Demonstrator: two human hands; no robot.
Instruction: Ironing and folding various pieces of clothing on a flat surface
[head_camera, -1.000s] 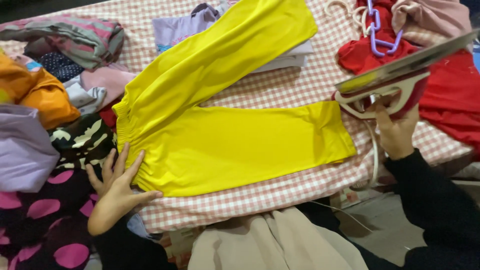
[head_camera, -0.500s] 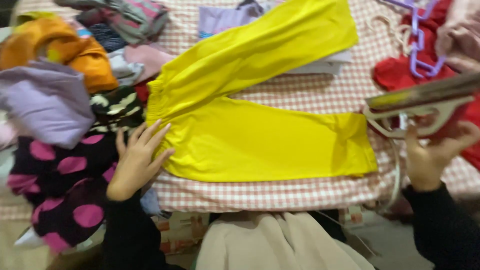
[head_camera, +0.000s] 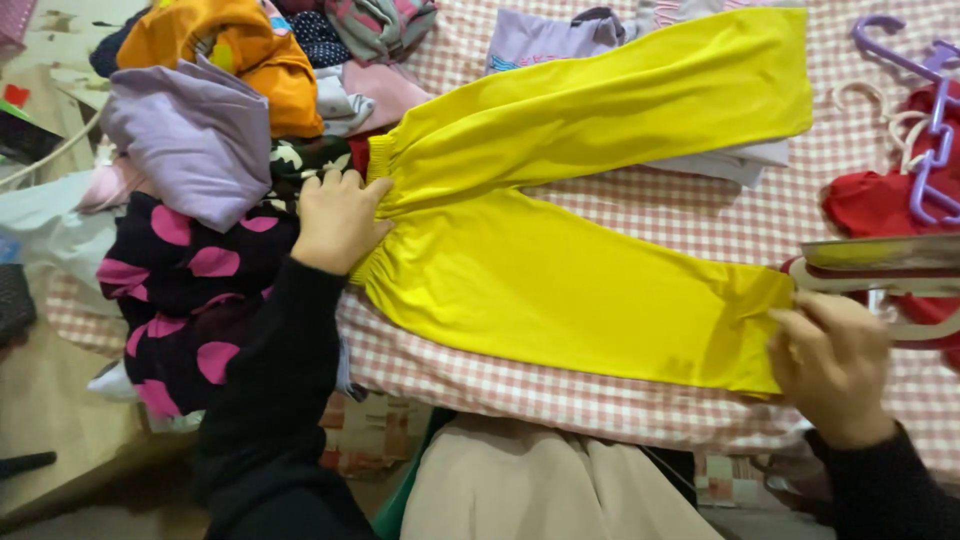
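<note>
Right now the left hand (head_camera: 338, 220) has its fingers curled down onto the elastic waistband of the yellow trousers (head_camera: 560, 270), pinning it at the left, while the right hand (head_camera: 830, 365) pinches the hem of the nearer leg between thumb and fingers at the right. The trousers lie flat on a pink checked cloth (head_camera: 620, 400), the nearer leg stretched between the two hands and the farther leg angling up to the far right. Just beyond the right hand sits an iron (head_camera: 880, 262). Left of the waistband is a heap of clothes, among them a black garment with pink dots (head_camera: 190, 300), a lilac piece (head_camera: 190, 140) and an orange one (head_camera: 230, 50). Purple hangers (head_camera: 930, 130) rest on red fabric (head_camera: 870, 205) at the far right.
</note>
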